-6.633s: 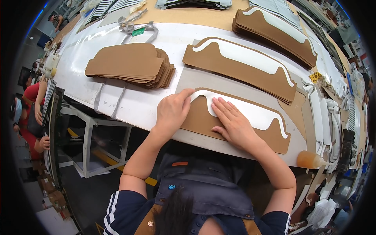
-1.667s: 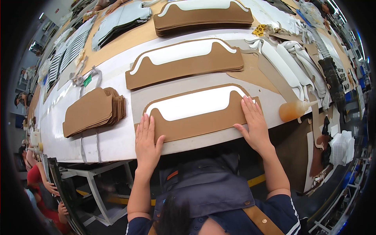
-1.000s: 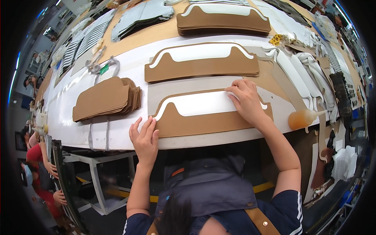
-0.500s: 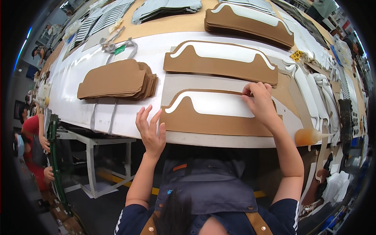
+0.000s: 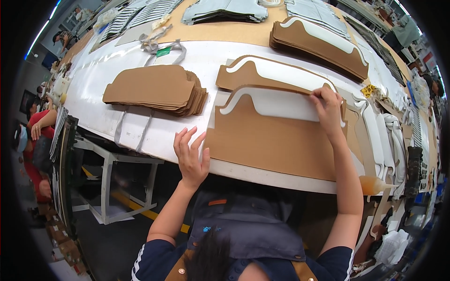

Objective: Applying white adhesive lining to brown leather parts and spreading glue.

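Observation:
A large brown panel (image 5: 276,138) with a curved white strip (image 5: 283,105) along its top edge lies before me, its far side raised from the table. My right hand (image 5: 327,105) is closed on that far edge, pinching the panel near the white strip's right part. Beside the panel's left edge, my left hand (image 5: 191,157) is open with its fingers spread, holding nothing. Behind stands a second brown panel (image 5: 229,80) with a similar white strip, partly covered by the raised one.
To the left is a stack of brown pieces (image 5: 150,89); another stack with a white strip (image 5: 318,44) lies far right. An amber squeeze bottle (image 5: 371,185) rests at the right front edge, near white strips (image 5: 375,126). Grey straps (image 5: 178,52) lie at the back left.
My right hand has raised the far edge of the brown panel, which now overlaps the panel behind. The left hand stays open at its left edge. The whole view has shifted.

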### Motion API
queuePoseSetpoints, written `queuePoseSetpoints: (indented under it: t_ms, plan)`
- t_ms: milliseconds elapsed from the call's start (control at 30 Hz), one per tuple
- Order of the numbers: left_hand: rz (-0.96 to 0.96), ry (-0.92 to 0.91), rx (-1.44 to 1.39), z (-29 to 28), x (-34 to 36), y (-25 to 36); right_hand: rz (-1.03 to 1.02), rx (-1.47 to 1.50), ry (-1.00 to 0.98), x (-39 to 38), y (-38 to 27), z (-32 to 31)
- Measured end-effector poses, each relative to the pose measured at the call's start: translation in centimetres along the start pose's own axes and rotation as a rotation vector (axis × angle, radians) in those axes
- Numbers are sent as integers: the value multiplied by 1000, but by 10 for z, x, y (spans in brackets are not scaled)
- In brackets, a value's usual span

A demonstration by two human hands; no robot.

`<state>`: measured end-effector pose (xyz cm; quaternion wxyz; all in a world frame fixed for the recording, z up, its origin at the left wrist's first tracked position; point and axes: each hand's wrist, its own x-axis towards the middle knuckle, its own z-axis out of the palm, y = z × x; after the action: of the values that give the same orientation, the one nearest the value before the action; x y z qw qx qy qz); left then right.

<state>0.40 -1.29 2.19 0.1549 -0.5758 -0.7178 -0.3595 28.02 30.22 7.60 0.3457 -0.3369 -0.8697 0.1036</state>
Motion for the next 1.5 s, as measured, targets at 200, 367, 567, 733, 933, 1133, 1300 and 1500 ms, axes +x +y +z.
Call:
queuePoseSetpoints:
  t_ms: [200, 367, 567, 733, 933, 1133, 1300, 1500]
  plan:
    - [-4, 14, 11, 2, 0, 4, 197, 260, 43, 53, 66, 49]
    - [4, 11, 31, 0, -3, 4, 112, 110, 28, 72, 74, 57]
    - [13, 2, 13, 5, 1, 6, 38, -172, 205, 60, 63, 53]
    - [-7, 7, 40, 1, -1, 5, -39, 175, -45, -6, -30, -14]
    - [-3, -19, 63, -1, 1, 9, 607, 878, 71, -150, -53, -90]
    - [6, -156, -187, -2, 22, 46, 572, 1962, 569, -266, -27, -122]
    - [126, -192, -249, 24, 25, 79, 468, 2808, 1019, -247, -15, -138]
    - [110, -143, -170, 27, 19, 78, 741, 2119, 1264, -232, -13, -137]
